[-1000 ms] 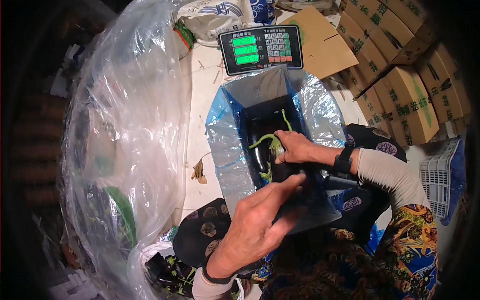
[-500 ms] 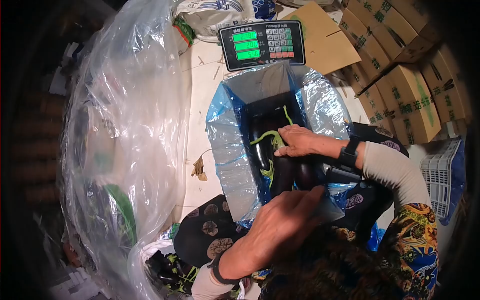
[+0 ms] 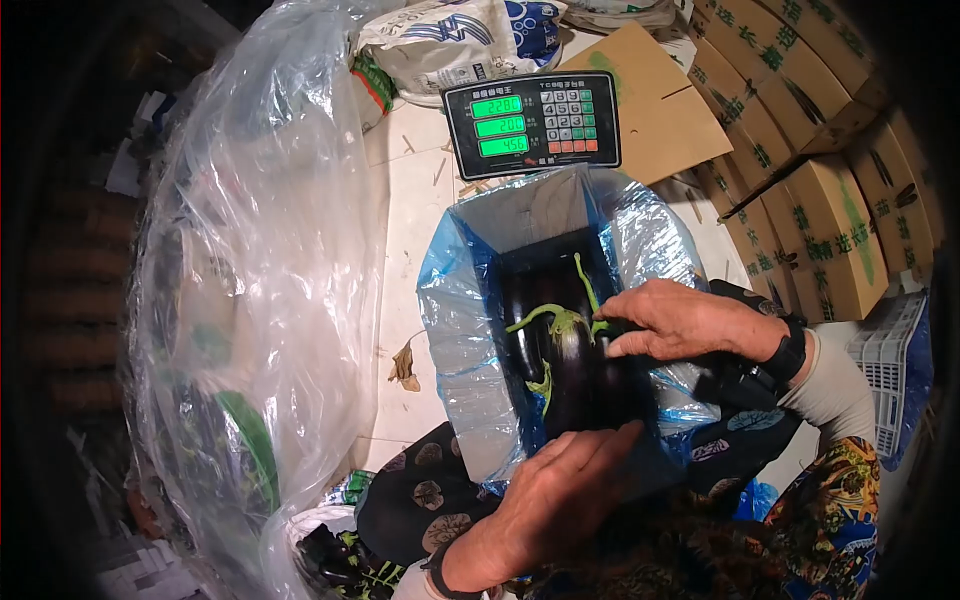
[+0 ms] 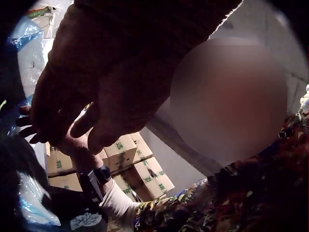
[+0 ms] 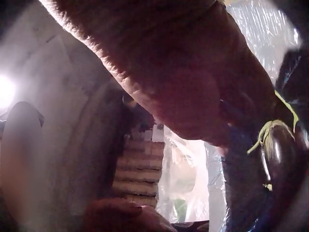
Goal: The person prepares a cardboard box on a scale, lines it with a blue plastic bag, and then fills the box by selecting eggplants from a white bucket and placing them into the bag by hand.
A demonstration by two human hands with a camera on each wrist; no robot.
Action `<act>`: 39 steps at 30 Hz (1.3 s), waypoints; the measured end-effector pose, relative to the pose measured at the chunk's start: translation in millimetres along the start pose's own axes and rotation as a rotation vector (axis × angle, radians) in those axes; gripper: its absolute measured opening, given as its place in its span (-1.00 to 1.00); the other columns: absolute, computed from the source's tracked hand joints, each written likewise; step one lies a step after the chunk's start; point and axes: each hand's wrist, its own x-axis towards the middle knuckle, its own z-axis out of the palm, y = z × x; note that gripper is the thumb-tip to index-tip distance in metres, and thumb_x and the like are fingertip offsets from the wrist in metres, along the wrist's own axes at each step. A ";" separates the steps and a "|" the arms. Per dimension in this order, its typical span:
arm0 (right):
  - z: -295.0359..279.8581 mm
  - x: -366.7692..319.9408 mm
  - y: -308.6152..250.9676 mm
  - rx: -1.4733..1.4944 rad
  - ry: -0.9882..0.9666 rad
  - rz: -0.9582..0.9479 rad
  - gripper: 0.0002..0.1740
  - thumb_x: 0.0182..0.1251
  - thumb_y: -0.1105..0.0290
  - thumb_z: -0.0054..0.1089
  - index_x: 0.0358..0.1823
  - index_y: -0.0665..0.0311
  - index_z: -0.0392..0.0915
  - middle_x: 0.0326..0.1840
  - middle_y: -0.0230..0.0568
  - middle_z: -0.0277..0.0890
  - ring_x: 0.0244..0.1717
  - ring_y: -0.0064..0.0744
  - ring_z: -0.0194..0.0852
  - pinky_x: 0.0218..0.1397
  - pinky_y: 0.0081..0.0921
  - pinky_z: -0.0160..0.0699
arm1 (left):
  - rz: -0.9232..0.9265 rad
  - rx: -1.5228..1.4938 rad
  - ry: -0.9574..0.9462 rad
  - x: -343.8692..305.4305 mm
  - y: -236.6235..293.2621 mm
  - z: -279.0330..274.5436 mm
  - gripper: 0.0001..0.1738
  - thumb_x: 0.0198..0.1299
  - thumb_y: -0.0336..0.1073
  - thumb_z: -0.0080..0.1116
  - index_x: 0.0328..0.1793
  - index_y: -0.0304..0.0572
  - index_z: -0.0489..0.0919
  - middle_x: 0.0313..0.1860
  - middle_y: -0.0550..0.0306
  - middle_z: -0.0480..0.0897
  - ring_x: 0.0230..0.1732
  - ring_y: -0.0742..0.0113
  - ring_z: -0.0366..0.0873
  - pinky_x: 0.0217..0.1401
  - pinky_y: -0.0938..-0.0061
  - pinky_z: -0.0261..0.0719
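In the head view, glossy dark eggplants [image 3: 571, 360] with green stems lie in a deep box lined with blue plastic film [image 3: 470, 355]. My right hand [image 3: 690, 320] reaches in from the right, its thumb and fingers spread apart beside the green cap of the right-hand eggplant [image 3: 610, 375]. My left hand [image 3: 555, 490] lies over the box's near end with fingers extended, its fingertips at the eggplants' lower ends. The left wrist view shows that hand dark, with its fingers loosely extended. An eggplant [image 5: 281, 150] also appears in the right wrist view, below the shadowed right hand [image 5: 193, 82].
A scale display [image 3: 532, 124] with lit green digits stands behind the box. Cartons [image 3: 815, 235] are stacked at right, near a white crate [image 3: 880, 350]. Clear plastic sheeting [image 3: 270, 250] bulges at left. More eggplants [image 3: 345, 560] sit in a bag at lower left.
My right hand has let go of the middle eggplant's cap and shifted right. The left hand has moved down to the box's near end. The scale reading rose, then dropped.
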 end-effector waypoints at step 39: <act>35.9 28.5 9.9 -0.211 -0.128 0.051 -0.34 0.31 0.15 0.26 0.26 0.52 0.36 0.21 0.20 0.47 0.28 0.01 0.43 0.35 -0.25 0.33 | -0.992 -0.342 1.936 -603.8 -186.9 109.6 -0.92 0.16 -0.45 0.10 -0.39 -0.28 0.51 -0.52 0.17 0.50 -0.46 0.28 0.49 -0.40 0.41 0.49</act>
